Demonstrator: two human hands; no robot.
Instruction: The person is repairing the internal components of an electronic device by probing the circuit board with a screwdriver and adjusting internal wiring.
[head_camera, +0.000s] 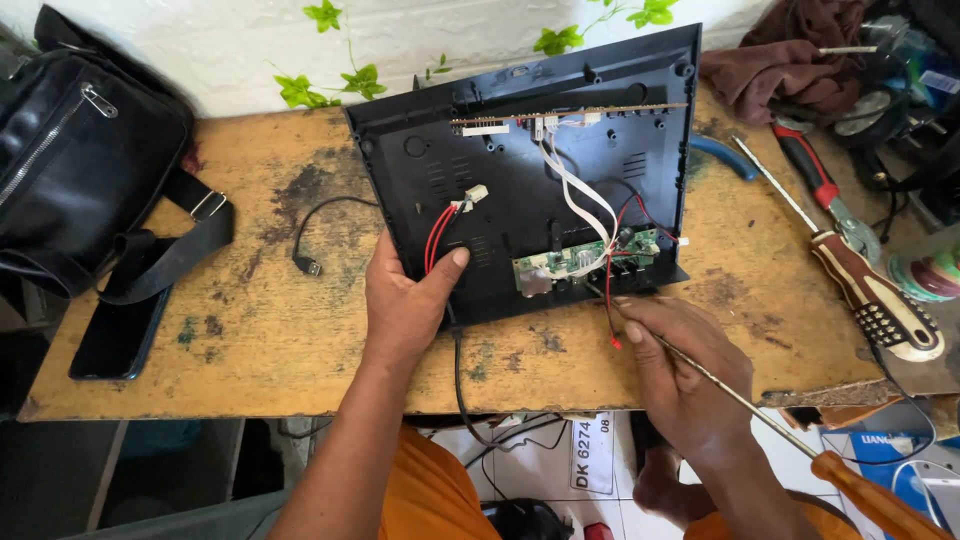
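The right hand (672, 370) pinches a long screwdriver (760, 420) whose shaft slants up-left to the small green circuit board (585, 262) just beyond its grip, while the left hand (405, 300) presses spread on the black case (530, 170) lying on the surface (250, 330).

Casing (520, 150) on table (250, 370); bag (80, 150) left, screwdrivers (860, 270) right.
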